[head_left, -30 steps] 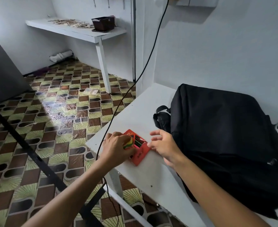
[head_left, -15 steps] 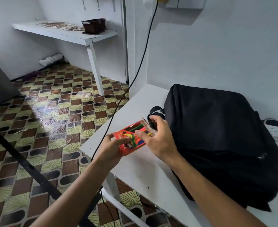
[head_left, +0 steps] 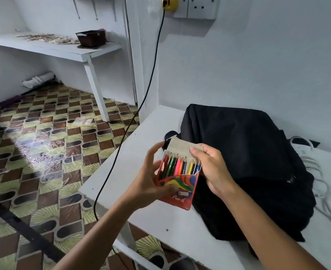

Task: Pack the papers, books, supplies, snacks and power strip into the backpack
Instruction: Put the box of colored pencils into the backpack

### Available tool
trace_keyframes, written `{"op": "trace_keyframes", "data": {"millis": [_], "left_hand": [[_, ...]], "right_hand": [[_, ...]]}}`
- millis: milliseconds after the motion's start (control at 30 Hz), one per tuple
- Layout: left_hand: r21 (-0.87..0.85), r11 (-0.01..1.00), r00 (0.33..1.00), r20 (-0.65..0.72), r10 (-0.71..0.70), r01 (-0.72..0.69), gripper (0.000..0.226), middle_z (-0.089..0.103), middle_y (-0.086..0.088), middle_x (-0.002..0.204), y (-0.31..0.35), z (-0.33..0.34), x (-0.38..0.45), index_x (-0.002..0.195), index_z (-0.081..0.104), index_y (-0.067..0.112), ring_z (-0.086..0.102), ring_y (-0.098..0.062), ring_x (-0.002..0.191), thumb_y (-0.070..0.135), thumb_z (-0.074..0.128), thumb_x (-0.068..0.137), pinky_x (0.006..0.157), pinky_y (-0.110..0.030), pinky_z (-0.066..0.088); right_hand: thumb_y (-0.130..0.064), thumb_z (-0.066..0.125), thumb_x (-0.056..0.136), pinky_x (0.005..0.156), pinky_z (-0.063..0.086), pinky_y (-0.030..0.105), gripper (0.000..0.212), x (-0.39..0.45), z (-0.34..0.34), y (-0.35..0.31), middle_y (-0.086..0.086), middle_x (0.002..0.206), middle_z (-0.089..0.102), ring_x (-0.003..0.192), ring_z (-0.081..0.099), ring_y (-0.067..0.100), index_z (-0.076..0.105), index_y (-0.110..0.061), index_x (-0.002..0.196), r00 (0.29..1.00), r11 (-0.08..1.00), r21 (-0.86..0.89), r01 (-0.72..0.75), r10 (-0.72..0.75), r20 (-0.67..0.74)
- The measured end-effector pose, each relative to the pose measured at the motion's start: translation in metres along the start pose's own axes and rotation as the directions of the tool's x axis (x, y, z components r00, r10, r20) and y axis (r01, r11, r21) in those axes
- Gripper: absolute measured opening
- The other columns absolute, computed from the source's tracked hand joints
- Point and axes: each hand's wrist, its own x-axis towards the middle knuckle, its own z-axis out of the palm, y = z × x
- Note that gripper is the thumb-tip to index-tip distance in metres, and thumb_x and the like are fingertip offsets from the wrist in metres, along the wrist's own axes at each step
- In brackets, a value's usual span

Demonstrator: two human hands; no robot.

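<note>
A red box of coloured pencils point(head_left: 180, 184) is held up above the white table point(head_left: 156, 221), its flap open and several pencil tips showing. My left hand point(head_left: 151, 180) grips the box from the left side and below. My right hand point(head_left: 213, 168) holds its right edge, thumb pressed on the open flap. A black backpack point(head_left: 248, 164) lies flat on the table just behind and to the right of the box. A white power strip point(head_left: 305, 152) with its coiled cord lies past the backpack at the far right.
A black cable point(head_left: 141, 102) runs from a yellow plug in the wall socket point(head_left: 197, 6) down past the table's left edge. A white shelf point(head_left: 49, 47) with a dark tray stands at the back left over a patterned tile floor.
The pencil box has been lifted off the table and raised upright. Its flap now stands open under my right thumb. The camera has tilted upward.
</note>
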Motion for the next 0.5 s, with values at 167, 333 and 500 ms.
{"op": "trace_keyframes", "data": {"millis": [167, 333, 500], "left_hand": [[0.02, 1.0, 1.0, 0.001, 0.011, -0.011, 0.09, 0.058, -0.018, 0.121, 0.01, 0.012, 0.006, 0.144, 0.022, 0.036, 0.067, -0.034, 0.103, -0.001, 0.072, 0.079, 0.078, -0.049, 0.059], [-0.086, 0.994, 0.99, -0.129, 0.053, -0.064, 0.079, 0.058, -0.019, 0.118, 0.011, 0.024, 0.011, 0.139, 0.032, 0.032, 0.066, -0.037, 0.103, -0.002, 0.07, 0.079, 0.076, -0.048, 0.059], [0.023, 0.991, 0.987, -0.09, 0.135, -0.134, 0.069, 0.057, -0.014, 0.121, 0.023, 0.034, 0.02, 0.136, 0.033, 0.031, 0.066, -0.03, 0.104, -0.014, 0.054, 0.088, 0.073, -0.038, 0.06]], "right_hand": [[-0.025, 0.052, 0.097, 0.074, 0.058, 0.037, 0.018, -0.008, -0.01, -0.006, 0.011, 0.092, 0.072, 0.084, 0.072, 0.024, 0.062, -0.012, 0.105, 1.0, 0.997, 0.076, -0.017, 0.015, 0.021], [-0.025, 0.057, 0.094, 0.081, 0.058, 0.039, 0.017, -0.018, -0.02, -0.011, 0.005, 0.098, 0.073, 0.09, 0.072, 0.023, 0.061, -0.018, 0.109, 0.999, 0.999, 0.047, -0.004, 0.002, 0.046], [-0.017, 0.055, 0.095, 0.085, 0.057, 0.043, 0.015, -0.024, -0.024, -0.01, 0.004, 0.098, 0.074, 0.09, 0.072, 0.022, 0.061, -0.014, 0.108, 1.0, 0.994, 0.111, -0.016, 0.017, -0.007]]}}
